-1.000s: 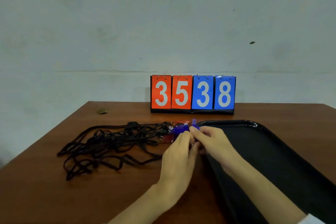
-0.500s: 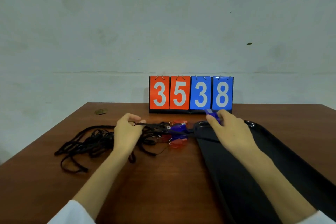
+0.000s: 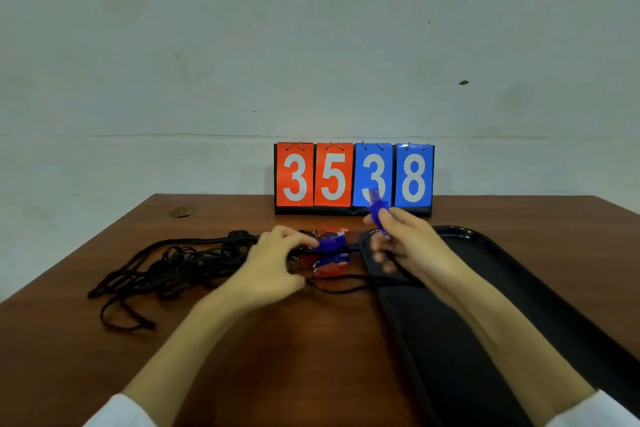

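The right hand (image 3: 408,248) pinches a blue whistle (image 3: 375,210) raised over the black tray (image 3: 519,270), while the left hand (image 3: 273,263) lies curled on the whistle pile (image 3: 332,250), grip unclear.

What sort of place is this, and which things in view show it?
Probably a staged recording bench, not a home: a plain table against a bare wall, a flip scoreboard reading 3538 like a take number, and a right hand holding a whistle by a tray.

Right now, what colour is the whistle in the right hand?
Blue. The whistle in the right hand shows best in the head view.
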The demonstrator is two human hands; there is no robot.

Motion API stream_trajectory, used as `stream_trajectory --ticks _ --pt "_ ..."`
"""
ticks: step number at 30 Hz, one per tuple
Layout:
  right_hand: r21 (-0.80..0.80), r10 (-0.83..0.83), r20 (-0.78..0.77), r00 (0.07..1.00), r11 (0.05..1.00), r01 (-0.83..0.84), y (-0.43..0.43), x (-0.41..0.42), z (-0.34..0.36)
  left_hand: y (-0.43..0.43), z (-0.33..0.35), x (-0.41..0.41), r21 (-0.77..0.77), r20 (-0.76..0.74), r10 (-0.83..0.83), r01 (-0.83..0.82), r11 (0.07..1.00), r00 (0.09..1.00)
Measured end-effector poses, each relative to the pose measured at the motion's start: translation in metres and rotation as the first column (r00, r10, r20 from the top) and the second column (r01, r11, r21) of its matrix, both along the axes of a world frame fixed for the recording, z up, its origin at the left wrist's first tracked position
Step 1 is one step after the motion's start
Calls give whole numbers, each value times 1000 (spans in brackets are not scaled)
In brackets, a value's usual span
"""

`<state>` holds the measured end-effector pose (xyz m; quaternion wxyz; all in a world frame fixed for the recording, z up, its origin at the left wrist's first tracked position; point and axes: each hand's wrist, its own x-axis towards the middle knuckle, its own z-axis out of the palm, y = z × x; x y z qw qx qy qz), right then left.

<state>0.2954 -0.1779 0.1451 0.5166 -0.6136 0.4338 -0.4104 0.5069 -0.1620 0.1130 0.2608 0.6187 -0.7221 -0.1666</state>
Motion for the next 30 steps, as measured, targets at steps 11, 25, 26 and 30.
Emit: stream_trajectory --ticks 11,25,26,30 --pt "51 -138 250 958 990 129 12 20 -15 19 -12 -57 153 -988 121 467 871 98" --pt "443 -221 531 818 896 -45 7 11 -5 17 -10 -18 142 -684 -123 297 944 719" --pt "399 -202 503 840 917 -19 7 11 -6 17 -10 -17 123 -643 -154 299 946 750" --pt "271 -132 421 897 963 15 9 8 -7 17 -9 -14 180 -667 -207 425 887 715"
